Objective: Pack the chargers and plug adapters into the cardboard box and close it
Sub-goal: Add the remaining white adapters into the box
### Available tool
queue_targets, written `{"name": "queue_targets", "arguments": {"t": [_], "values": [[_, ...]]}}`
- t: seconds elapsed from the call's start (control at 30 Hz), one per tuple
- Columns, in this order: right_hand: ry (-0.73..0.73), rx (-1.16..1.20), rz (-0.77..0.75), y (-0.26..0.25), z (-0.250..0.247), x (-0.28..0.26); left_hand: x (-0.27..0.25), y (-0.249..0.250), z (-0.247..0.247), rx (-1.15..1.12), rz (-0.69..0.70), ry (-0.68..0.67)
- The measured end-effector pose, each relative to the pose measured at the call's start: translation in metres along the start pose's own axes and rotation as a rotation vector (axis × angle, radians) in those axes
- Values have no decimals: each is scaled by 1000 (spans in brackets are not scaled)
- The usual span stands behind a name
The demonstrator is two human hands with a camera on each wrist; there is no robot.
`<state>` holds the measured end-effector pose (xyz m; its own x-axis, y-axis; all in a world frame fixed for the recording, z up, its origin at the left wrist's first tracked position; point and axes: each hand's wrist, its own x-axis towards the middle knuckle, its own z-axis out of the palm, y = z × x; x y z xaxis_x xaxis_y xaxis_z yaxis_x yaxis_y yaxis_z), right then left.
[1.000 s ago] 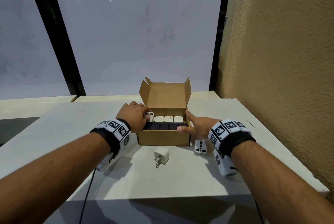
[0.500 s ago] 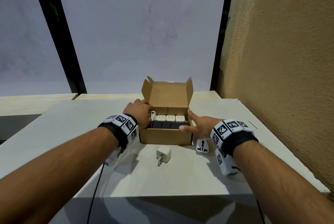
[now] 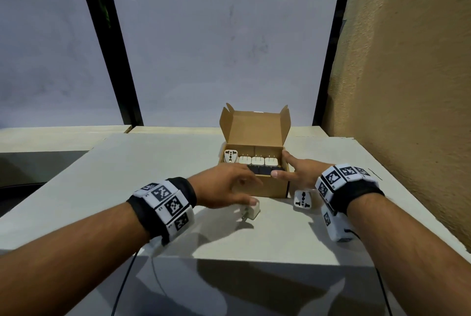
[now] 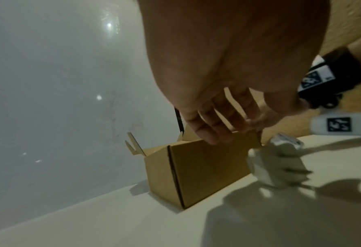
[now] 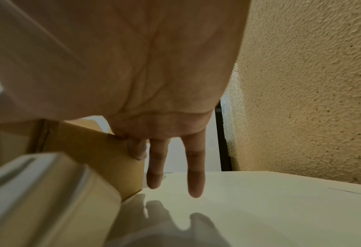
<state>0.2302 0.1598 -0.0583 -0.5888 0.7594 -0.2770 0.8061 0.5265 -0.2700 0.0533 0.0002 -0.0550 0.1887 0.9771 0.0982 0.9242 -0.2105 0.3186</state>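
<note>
From the head view, the left hand [image 3: 224,185] hovers, fingers spread, just above a white charger [image 3: 251,211] lying on the table [image 3: 127,162] before the box [image 3: 257,185]; its prongs point toward the person, and the thumb looks to touch its top, though no grip shows. The right hand [image 3: 298,171] braces the box's right wall with straight fingers, an adapter [image 3: 303,199] just beneath its wrist. Inside sit glossy white chargers, dark blocks and one adapter; the lid stands up. From the left wrist, loose fingers [image 4: 215,127] hang before matte brown cardboard [image 4: 196,170], the blurred charger [image 4: 276,165] to their right. From the right wrist, straight fingers [image 5: 194,167] lie against the box corner [image 5: 112,157].
</note>
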Motion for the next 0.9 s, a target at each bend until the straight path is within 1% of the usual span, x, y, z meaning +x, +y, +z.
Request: {"name": "queue_targets", "arguments": {"t": [0.07, 0.13, 0.2, 0.27, 0.33, 0.5, 0.63, 0.77, 0.9], "values": [[2, 0, 6, -1, 0, 0, -4, 0, 8, 40, -41, -124], [5, -6, 14, -2, 0, -1, -6, 1, 17, 74, -65, -192], [2, -8, 17, -2, 0, -2, -6, 3, 23, 66, -97, -174], [-4, -3, 17, -2, -1, -3, -5, 7, 27, 22, -134, -96], [-7, -4, 19, -2, -1, -3, -3, 10, 29, -24, -169, -47], [-5, -16, 26, -3, -1, -1, -4, 13, 28, -44, -187, -9], [-4, -16, 30, -3, -1, -1, -6, 13, 24, -48, -223, -22], [-4, -6, 15, -2, -1, -1, -10, 12, 27, -34, -191, -90], [-3, -11, 10, -1, 0, 0, -11, 15, 31, -29, -179, -123]]}}
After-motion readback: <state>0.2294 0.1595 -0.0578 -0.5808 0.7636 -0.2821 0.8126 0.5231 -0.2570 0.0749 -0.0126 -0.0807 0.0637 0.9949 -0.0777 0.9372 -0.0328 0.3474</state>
